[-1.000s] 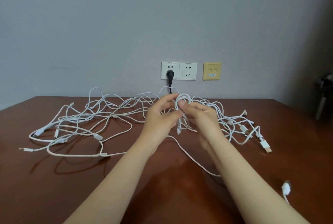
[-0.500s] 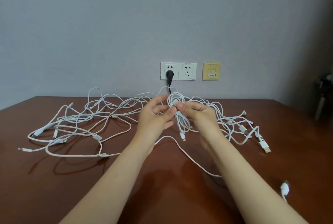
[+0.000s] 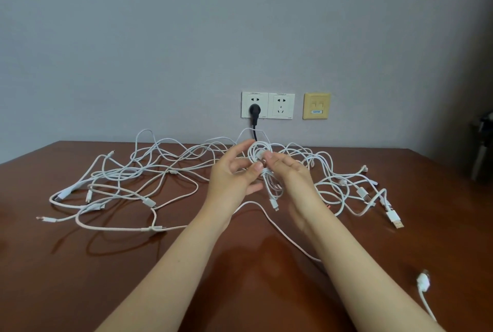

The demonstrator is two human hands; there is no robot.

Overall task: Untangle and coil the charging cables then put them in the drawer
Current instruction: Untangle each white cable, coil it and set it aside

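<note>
White cable coil (image 3: 264,171) held up over the brown table (image 3: 80,278) | left hand (image 3: 229,179) pinches its middle, right hand (image 3: 293,174) pinches the top loop | loop looks rounder than a second ago, maybe one more turn | big tangle (image 3: 149,171) not done, no drawer seen
</note>
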